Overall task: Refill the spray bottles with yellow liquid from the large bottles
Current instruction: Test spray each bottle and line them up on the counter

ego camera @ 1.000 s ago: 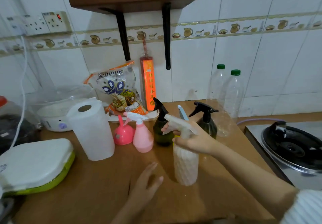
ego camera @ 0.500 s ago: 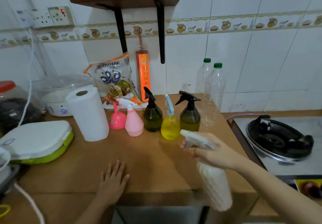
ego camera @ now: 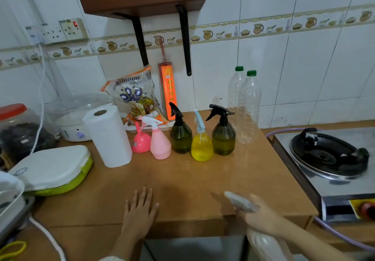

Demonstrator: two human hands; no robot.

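Observation:
My right hand grips the neck of a white spray bottle, held past the counter's front edge at lower right, its nozzle pointing left. My left hand lies flat on the brown counter, fingers spread. Several spray bottles stand in a row at the back: a pink one, a dark green one, a yellow one, and another dark green one. Two large clear bottles with green caps stand behind them against the wall; both look empty.
A paper towel roll and a pink funnel stand left of the row. A white and green box, a jar with a red lid and a steamer crowd the left. A gas stove sits at right.
My right hand has carried the white spray bottle from the counter toward me and down past the front edge. My left hand has stayed flat on the counter.

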